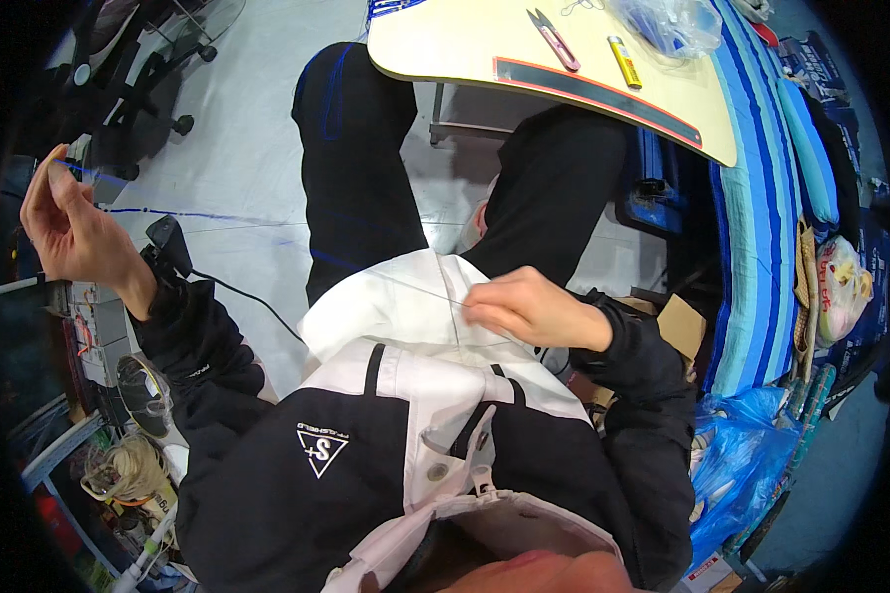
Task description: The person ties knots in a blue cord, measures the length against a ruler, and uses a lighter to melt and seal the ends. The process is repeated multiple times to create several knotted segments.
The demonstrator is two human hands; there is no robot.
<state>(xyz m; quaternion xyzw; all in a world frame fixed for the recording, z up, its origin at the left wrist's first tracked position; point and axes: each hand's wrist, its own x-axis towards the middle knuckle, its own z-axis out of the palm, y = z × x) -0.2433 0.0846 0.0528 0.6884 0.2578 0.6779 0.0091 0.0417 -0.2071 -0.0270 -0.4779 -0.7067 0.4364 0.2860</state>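
My left hand point(74, 215) is raised far out to the left, its thumb and fingertips pinched on a blue cord point(156, 213) that runs across toward my lap. Over my lap, my right hand point(530, 307) is closed on a thin dark strand point(415, 287), which slants down from the left. Both lines are partly blurred. More blue thread point(331, 104) lies looped over my left knee and leads up to a bundle of blue cords point(393, 6) at the table's corner.
On the pale table point(445, 44) lie pink-handled thread snips point(556, 44), a yellow lighter point(624, 62), a dark red-edged strip point(601, 100) and a clear plastic bag point(671, 26). Striped blue cloth point(756, 222) is at the right. A black device point(169, 244) with a cable is near my left wrist.
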